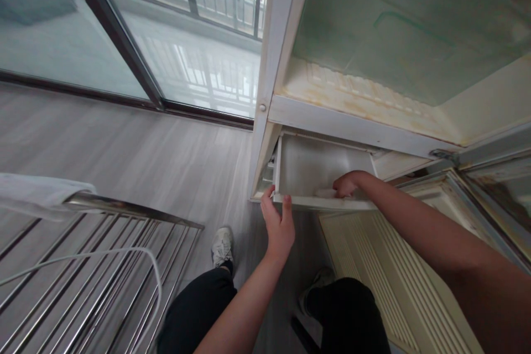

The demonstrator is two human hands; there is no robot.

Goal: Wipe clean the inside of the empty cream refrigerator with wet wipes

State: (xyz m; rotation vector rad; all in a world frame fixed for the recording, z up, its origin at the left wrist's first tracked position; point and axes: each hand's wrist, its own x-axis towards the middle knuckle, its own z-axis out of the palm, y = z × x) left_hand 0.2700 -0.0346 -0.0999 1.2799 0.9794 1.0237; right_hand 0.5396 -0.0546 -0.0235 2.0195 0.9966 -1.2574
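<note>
Head view: the left hand [280, 227], thumb and fingers spread, is at the drawer's [311, 163] near corner; the right hand [347, 184] is bunched on a pale cloth [326, 192] inside. Best would be steadying the drawer from the left and pressing the cloth flat, the right forearm clear of the door [360, 265] below it.

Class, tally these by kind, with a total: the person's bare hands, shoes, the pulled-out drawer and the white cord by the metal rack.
Hands: 2 (left hand, right hand)
Shoes: 2 (left shoe, right shoe)
Drawer: 1
White cord: 1
Total: 6
</note>
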